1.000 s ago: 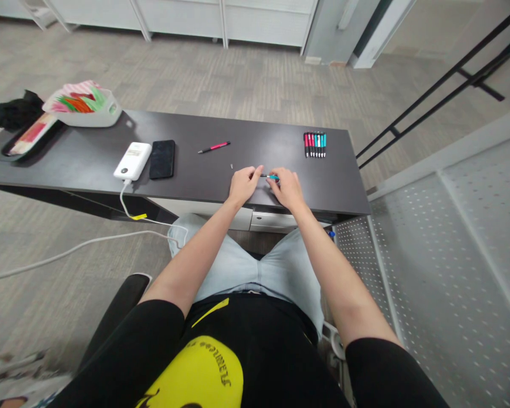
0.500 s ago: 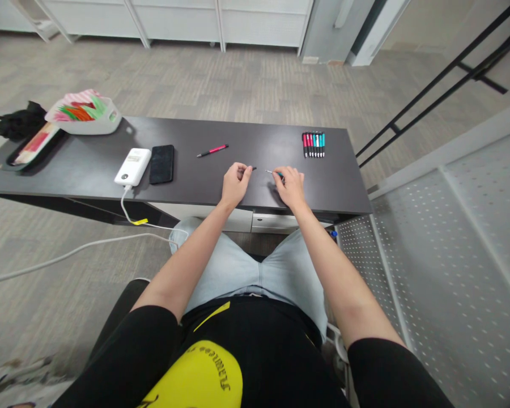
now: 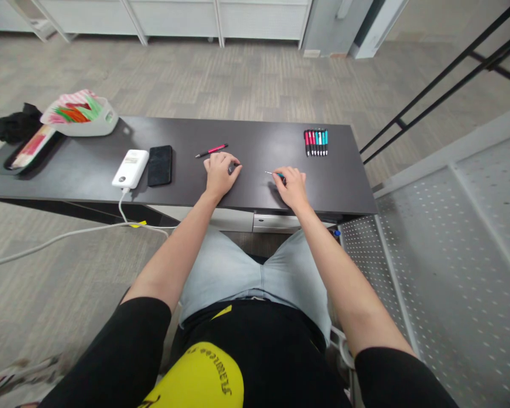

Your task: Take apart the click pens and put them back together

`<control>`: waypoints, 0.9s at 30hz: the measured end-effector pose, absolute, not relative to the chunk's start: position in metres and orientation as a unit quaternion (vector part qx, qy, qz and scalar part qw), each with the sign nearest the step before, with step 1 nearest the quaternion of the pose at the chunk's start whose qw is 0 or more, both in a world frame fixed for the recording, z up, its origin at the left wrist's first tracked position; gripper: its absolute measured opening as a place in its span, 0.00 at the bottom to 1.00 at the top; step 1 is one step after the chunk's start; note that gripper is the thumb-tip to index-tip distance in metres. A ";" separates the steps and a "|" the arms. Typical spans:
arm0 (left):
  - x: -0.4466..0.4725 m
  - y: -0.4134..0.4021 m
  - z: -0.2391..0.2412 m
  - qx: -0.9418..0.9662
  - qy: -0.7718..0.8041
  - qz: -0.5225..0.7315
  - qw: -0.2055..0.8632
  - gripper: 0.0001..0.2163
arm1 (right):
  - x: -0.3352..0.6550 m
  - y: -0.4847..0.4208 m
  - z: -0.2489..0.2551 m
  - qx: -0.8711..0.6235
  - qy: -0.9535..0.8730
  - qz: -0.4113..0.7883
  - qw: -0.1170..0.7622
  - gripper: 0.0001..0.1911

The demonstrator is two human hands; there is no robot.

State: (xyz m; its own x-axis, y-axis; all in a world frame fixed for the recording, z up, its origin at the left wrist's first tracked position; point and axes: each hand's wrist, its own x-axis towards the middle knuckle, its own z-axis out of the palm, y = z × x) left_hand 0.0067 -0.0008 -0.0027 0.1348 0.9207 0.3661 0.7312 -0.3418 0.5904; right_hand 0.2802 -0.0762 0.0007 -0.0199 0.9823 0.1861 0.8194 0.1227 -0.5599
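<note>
My left hand point(image 3: 219, 174) is on the dark desk top, fingers curled, with a small black pen part point(image 3: 233, 168) showing between thumb and fingers. Just beyond its fingertips lies a red and black pen point(image 3: 212, 151), tilted. My right hand point(image 3: 292, 184) rests to the right, closed on a teal pen point(image 3: 281, 175). The pen's thin bare refill point(image 3: 269, 173) sticks out leftward; most of the barrel is hidden by the fingers. Farther back on the right, a row of several red and teal pens point(image 3: 316, 143) lies side by side.
Left of my hands lie a black phone point(image 3: 160, 165) and a white power bank point(image 3: 130, 169) with a white cable. At the desk's far left stand a white basket point(image 3: 104, 126) of colourful items and a dark tray point(image 3: 17, 168). A perforated panel point(image 3: 433, 272) borders the right.
My left hand has moved left, away from my right hand and towards the red pen, with the black part in it. My right hand stays nearly in place with the teal pen.
</note>
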 end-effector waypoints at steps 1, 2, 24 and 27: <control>0.007 0.001 -0.004 0.748 0.552 0.342 0.134 0.09 | 0.280 -0.076 0.000 -0.645 -0.698 0.149 0.271 0.20; 0.007 0.002 -0.006 0.755 0.547 0.337 0.134 0.08 | 0.281 -0.076 0.000 -0.646 -0.699 0.149 0.270 0.20; -0.002 -0.006 -0.008 0.779 0.531 0.305 0.136 0.09 | 0.282 -0.076 -0.001 -0.642 -0.701 0.155 0.271 0.18; -0.002 -0.008 -0.007 0.782 0.525 0.304 0.143 0.07 | 0.282 -0.076 -0.001 -0.641 -0.699 0.157 0.277 0.18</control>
State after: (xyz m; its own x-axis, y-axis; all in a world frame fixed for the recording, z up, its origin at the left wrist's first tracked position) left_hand -0.0016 -0.0082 -0.0074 0.2640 0.9083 0.3246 0.7346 -0.4074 0.5425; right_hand 0.2816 -0.0758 -0.0010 -0.0250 0.9823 0.1857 0.8090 0.1290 -0.5735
